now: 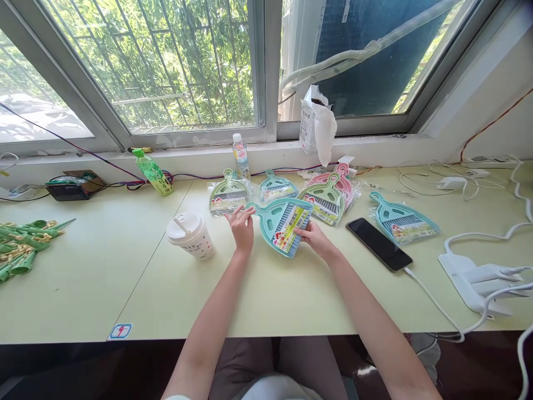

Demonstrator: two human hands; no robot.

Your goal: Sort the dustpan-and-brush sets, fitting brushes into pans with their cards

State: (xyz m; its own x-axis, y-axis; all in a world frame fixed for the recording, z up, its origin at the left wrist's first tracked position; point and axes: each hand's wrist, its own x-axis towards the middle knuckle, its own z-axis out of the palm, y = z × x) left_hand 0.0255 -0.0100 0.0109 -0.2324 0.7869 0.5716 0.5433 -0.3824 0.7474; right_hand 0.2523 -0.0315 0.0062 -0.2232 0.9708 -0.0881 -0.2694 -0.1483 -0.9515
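A teal mini dustpan with a small brush (272, 225), carrying a yellow label, is held tilted above the table in front of me. My right hand (314, 239) grips its brush side at the right, thumb over the label. At the handle end, my left hand (242, 228) has its fingers spread, with fingertips at the handle; whether they press on it is hard to see. Behind lie similar wrapped sets: a green one (228, 194), a teal one (277, 187), and another green one (327, 200) overlapping a pink one (343, 178). One more teal set (402, 219) rests at the right.
A lidded paper cup (191, 236) stands left of my hands. To the right are a black phone (378, 243) on a cable and a white power strip (466, 283). Bottles (154, 173) (241, 155) and a tissue pack (314, 125) stand by the window. Green cone-shaped pieces (27, 244) lie far left.
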